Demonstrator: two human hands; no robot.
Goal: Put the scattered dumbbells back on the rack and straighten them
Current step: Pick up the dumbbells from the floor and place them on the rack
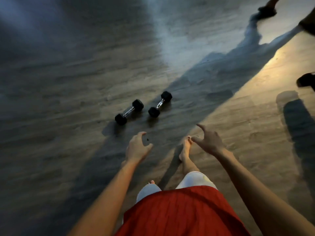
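On the wooden floor (68,82) two dumbbells with black six-sided ends and shiny metal grips lie near each other, not touching. The left dumbbell (129,112) lies with its far end pointing to about 2 o'clock. The left hand (138,147) hangs in the air below it, so this dumbbell is at about 11 o'clock from the hand, near but apart. The fingers of this hand are loosely curved and the thumb stands away from them; it has hold of nothing.

The right dumbbell (160,104) is at 1 o'clock from the left hand, and its far end points to about 1 o'clock. A bare foot (185,149) stands on the floor between the two hands. The right hand (208,142) is at 3 o'clock from the foot, with its fingers spread wide and the thumb stretched out, and it is also empty. The right dumbbell is at 10 o'clock from it, apart. Red cloth (179,212) fills the bottom at 6 o'clock. At 2 o'clock from the right hand, at the picture's edge, is a dark shoe (306,80).
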